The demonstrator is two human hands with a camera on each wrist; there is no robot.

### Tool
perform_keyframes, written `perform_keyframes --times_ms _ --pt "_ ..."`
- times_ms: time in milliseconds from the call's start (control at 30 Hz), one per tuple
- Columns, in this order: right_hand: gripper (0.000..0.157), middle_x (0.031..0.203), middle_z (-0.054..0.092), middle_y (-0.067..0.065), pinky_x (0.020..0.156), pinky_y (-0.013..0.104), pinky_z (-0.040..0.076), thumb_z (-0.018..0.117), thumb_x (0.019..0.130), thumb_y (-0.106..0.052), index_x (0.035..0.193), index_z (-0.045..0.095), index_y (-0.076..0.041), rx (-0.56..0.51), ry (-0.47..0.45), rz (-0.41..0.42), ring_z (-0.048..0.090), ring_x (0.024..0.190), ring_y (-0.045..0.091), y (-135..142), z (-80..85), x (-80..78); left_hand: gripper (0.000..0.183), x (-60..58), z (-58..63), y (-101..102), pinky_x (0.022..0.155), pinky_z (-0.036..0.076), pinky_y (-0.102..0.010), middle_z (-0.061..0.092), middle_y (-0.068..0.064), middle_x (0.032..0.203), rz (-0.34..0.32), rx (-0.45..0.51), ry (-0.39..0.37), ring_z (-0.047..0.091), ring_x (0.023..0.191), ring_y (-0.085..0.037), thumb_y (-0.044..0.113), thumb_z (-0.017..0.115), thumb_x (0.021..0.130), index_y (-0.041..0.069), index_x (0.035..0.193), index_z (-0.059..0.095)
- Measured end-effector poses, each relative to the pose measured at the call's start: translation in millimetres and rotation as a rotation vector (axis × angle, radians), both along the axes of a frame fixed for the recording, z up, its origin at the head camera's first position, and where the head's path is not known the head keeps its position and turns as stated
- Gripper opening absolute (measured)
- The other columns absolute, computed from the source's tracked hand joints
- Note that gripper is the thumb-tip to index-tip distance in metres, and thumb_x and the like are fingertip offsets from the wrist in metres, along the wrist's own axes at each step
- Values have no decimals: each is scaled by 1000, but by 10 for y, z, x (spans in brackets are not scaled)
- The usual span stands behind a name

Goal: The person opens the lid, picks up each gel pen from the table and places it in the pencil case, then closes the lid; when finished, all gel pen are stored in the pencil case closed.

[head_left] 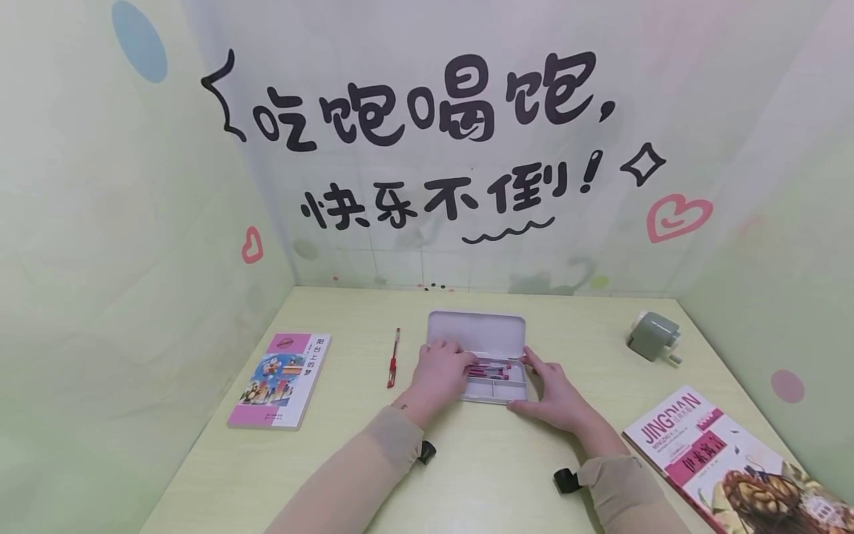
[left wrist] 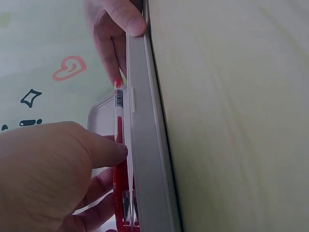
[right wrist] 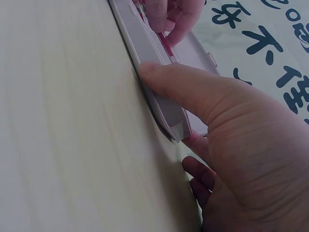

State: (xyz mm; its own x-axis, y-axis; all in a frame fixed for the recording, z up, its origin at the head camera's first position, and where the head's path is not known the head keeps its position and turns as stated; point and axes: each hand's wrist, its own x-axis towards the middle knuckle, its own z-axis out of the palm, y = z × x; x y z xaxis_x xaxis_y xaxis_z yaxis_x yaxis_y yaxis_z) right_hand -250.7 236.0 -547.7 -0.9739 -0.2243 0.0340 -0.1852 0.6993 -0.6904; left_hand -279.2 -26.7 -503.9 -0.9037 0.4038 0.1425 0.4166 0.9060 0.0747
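Observation:
A pale grey pencil case (head_left: 477,331) lies open on the table, its lid raised at the back. Several red pens (head_left: 494,371) are inside, close to its small dividers. My left hand (head_left: 437,378) is over the left end of the case and pinches a red gel pen (left wrist: 120,133) between thumb and fingers, at the front wall. With thumb on the front side and fingers around the right end, my right hand (head_left: 557,397) grips the case. Left of the case, another red pen (head_left: 394,360) lies alone on the table.
A pink and white book (head_left: 280,382) lies at the left. On the right are a grey-green pencil sharpener (head_left: 654,335) with a crank and a larger magazine-like book (head_left: 727,460). Printed walls (head_left: 427,267) enclose the table's back and sides.

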Motion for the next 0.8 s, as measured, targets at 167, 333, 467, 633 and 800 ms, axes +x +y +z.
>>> perform_keyframes --times_ms 167,333,467,633,800 --pt "124 165 50 23 126 76 35 93 85 -49 175 20 -5 1 2 0 43 148 45 -2 9 7 32 18 -3 20 102 51 -46 73 2 127 -5 13 -9 58 119 -21 26 68 107 38 135 78" --pt "124 165 50 22 126 76 35 93 85 -48 175 21 -4 2 5 3 44 148 45 -2 7 9 30 10 -44 10 102 51 -44 73 4 123 -7 19 3 58 115 -19 28 68 107 40 132 78" --pt "124 165 49 23 126 76 34 93 86 -48 175 20 -4 4 3 6 43 148 46 -5 15 13 30 11 -59 3 102 51 -44 73 5 124 -13 19 19 59 116 -18 31 69 107 41 134 77" --pt "124 165 49 24 127 76 34 93 85 -49 175 20 -4 2 -7 3 43 148 46 -13 27 22 28 33 -37 -31 101 53 -44 75 4 127 -7 61 49 62 122 -21 31 72 106 35 133 78" --pt "125 164 48 25 127 77 33 94 85 -48 175 20 -5 0 -10 -1 42 149 47 -13 31 21 28 51 -37 -134 103 55 -46 75 2 128 57 127 50 64 123 -23 33 72 106 28 133 78"
